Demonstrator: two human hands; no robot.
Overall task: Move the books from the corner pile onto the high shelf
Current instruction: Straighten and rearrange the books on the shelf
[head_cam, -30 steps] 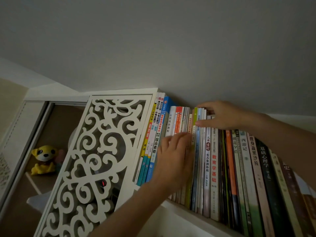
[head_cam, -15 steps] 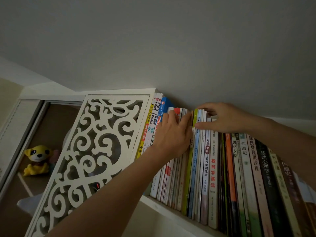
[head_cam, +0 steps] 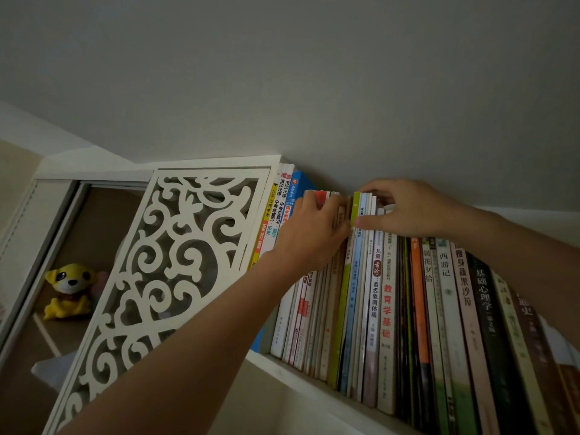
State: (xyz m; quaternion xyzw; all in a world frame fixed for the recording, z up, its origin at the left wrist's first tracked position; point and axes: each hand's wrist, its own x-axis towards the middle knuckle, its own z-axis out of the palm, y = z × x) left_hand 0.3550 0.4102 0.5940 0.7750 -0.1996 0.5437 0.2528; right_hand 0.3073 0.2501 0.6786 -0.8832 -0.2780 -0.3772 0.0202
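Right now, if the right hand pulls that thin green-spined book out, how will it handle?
The green-spined book looks thin, so probably light and somewhat floppy. It is packed tight between neighbours, so it may drag them along. The right hand pinches its top; the left hand braces the books beside it.

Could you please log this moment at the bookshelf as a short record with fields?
Setting: high white shelf just under the ceiling
Shelf contents: upright row of books, spines facing out
Left hand: fingers flat against the thin pale books left of the lime-green spine
Right hand: grips the top of the green and pale blue books, thumb across their spines
Beside shelf: white carved scrollwork panel
Further left: yellow plush toy in a brown recess
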